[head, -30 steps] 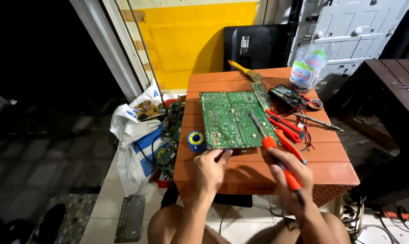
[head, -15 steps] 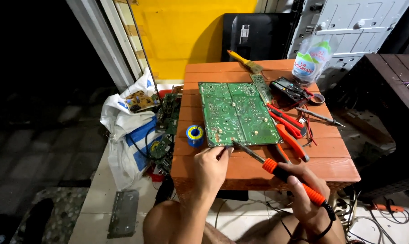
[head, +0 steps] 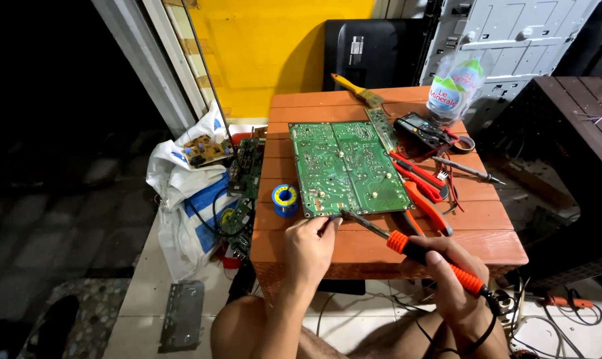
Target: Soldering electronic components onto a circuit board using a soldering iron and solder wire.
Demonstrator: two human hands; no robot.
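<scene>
Centre frame we see a large green printed circuit board (head: 349,166) flat on the orange slatted wooden table (head: 380,246). Our right hand (head: 457,282), lower right, has its fingers wrapped tight around an orange-handled soldering iron (head: 420,252); its metal tip reaches up-left to the board's near edge. Our left hand (head: 309,247), lower centre, has fingertips (head: 330,225) pinched together right at that same edge, touching the board beside the tip; what they pinch is too small to tell. A blue solder spool (head: 285,198) sits just left of the board.
</scene>
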